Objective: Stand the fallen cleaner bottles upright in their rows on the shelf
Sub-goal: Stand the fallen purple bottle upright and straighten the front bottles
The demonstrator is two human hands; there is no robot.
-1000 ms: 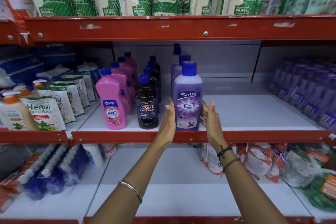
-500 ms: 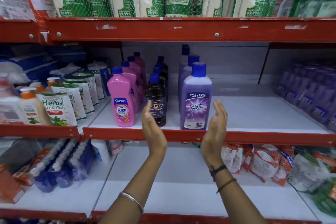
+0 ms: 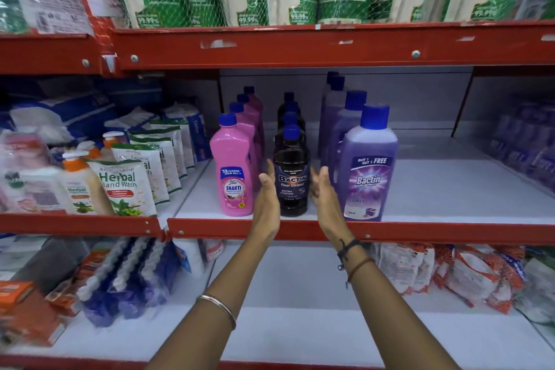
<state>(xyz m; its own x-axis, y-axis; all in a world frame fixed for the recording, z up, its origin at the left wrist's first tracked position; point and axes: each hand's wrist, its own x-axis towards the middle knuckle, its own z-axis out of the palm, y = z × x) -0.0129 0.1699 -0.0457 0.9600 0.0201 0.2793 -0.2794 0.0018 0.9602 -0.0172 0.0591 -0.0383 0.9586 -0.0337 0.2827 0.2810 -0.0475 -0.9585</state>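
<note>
Red store shelf, three upright bottle rows, both hands flanking the front black one.
Pink Shakti bottle left, purple Bactin bottle right, herbal hand wash pouches further left. Black Bactin floor cleaner bottle stands vertical, cap up, label forward; left hand and right hand open, palms inward, beside it, contact unclear.
</note>
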